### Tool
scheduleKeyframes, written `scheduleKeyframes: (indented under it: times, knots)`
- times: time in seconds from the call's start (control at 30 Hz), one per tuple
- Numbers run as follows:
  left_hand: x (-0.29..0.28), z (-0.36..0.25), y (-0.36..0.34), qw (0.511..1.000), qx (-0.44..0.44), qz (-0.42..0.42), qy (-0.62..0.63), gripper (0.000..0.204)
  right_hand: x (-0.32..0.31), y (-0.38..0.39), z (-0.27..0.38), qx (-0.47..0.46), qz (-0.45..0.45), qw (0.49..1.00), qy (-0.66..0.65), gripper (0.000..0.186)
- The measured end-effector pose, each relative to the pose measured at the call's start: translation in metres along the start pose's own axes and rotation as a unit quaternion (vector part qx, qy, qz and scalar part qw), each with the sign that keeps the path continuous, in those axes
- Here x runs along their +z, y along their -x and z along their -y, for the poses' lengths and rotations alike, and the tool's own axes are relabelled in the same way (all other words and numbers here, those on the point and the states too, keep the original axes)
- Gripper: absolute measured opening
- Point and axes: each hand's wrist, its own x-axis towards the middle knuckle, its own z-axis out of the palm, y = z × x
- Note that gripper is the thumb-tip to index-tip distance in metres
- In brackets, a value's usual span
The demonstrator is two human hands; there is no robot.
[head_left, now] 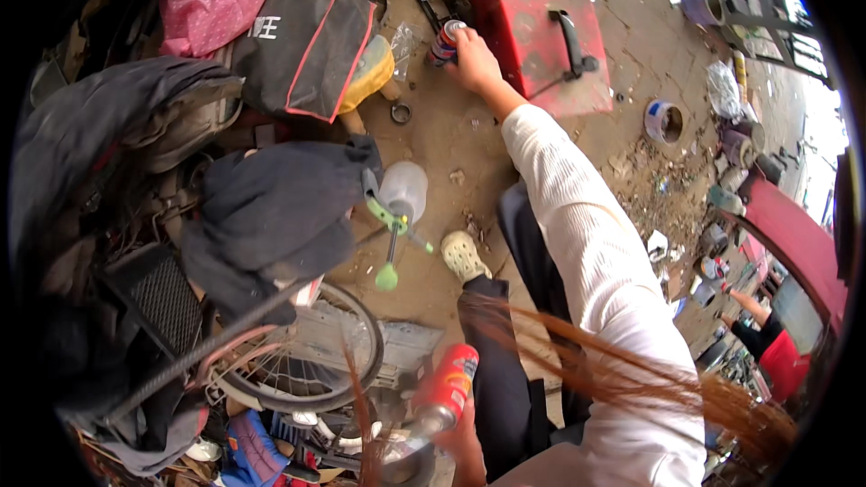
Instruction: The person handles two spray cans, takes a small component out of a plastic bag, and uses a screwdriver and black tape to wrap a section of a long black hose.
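Observation:
My right hand (474, 63) reaches far forward, its fingers closed round a small red and blue can (445, 43) with a silvery end. That can is beside a red metal box (523, 27) with a black handle. Low in the view, my left hand (466, 446) grips a red can (448, 381), held tilted. Its silvery lower end points down and left and is smeared by motion. Between the hands, a cloudy plastic spray bottle (403, 188) with a green head stands on the ground. Strands of hair hide part of my right sleeve.
On the left are a bicycle wheel (307, 352), a dark cloth (280, 207) and a black bag (302, 36). A black ring (400, 113) lies on the dirt floor. To the right are an open tin (663, 121) and scattered litter. A person in red (783, 362) is at far right.

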Motion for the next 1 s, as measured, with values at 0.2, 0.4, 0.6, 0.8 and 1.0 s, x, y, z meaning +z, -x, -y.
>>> scheduleKeyframes:
  times: [0.2, 0.4, 0.6, 0.8, 1.0]
  knots:
    - [0.106, -0.077, -0.028, 0.998, 0.045, -0.036, -0.033, 0.068, 0.063, -0.082, -0.048, 0.049, -0.027, 0.967, -0.249, 0.066]
    - [0.137, -0.113, 0.010, 0.999, -0.023, 0.017, -0.014, 0.070, 0.020, 0.039, -0.016, -0.034, 0.021, 0.989, -0.145, 0.045]
    - [0.149, -0.179, 0.067, 0.988, -0.028, 0.041, 0.145, 0.071, -0.154, 0.196, 0.057, 0.071, 0.160, 0.940, -0.293, 0.063]
    - [0.163, -0.245, 0.100, 0.973, 0.113, 0.173, 0.101, 0.076, -0.415, 0.224, 0.022, 0.140, 0.083, 0.961, -0.223, 0.067]
    - [0.163, -0.383, 0.180, 0.844, 0.401, 0.246, -0.258, 0.077, -0.622, 0.288, -0.049, 0.245, -0.303, 0.910, -0.144, 0.061]
